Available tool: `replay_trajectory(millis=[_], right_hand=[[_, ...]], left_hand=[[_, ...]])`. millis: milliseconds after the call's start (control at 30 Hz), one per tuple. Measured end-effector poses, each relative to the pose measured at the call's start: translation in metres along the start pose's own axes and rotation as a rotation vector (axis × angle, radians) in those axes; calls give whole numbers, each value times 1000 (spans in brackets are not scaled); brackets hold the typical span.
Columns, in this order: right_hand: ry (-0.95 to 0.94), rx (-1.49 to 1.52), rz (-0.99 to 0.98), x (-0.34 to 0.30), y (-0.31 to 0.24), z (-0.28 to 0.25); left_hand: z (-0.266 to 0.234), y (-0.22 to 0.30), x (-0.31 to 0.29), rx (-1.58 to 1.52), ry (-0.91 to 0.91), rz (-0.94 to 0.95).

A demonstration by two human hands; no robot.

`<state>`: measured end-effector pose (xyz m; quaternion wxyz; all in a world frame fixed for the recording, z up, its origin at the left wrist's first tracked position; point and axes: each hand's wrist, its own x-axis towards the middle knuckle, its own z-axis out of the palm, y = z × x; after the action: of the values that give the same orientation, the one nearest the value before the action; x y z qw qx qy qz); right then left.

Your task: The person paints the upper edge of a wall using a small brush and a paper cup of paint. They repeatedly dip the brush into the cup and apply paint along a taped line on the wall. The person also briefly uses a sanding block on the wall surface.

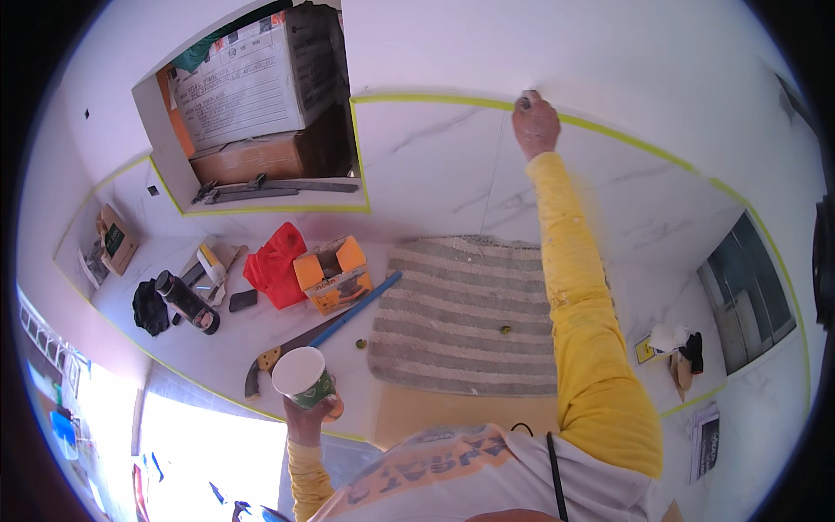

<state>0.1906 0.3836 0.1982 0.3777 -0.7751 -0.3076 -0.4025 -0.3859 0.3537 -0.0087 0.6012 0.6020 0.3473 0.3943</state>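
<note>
Near left: paper cup (pixel 301 376) gripped from below in left hand (pixel 306 416). Striped mat (pixel 465 313) laid on counter; orange box (pixel 333 274) and red bag (pixel 276 264) left of it. Far: right hand (pixel 535 123) clenched on small tool at green tape (pixel 435 98); wall edge already taped throughout. White labelled carton (pixel 248 83) seen in far-left opening.
</note>
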Motion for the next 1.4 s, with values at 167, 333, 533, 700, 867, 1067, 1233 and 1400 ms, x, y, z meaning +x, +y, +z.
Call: replay_trajectory(millis=[167, 333, 533, 700, 867, 1067, 1233, 1400], right_hand=[[-87, 299, -114, -12, -59, 55], [-115, 728, -200, -18, -39, 51], [-270, 764, 280, 33, 117, -28], [-251, 75, -65, 70, 169, -99], [-581, -74, -367, 95, 86, -89], [-658, 277, -2, 91, 55, -76], [-516, -318, -277, 110, 92, -99], [-573, -87, -389, 85, 62, -67]], left_hand=[[-1, -5, 8, 65, -4, 23], [-6, -24, 19, 92, -37, 73], [-16, -39, 22, 156, -3, 116], [-11, -35, 16, 38, 6, 99], [0, -26, 11, 23, -20, 24], [7, -20, 7, 30, 30, 23], [4, -15, 4, -68, 25, 24], [6, -16, 10, -8, -37, 10]])
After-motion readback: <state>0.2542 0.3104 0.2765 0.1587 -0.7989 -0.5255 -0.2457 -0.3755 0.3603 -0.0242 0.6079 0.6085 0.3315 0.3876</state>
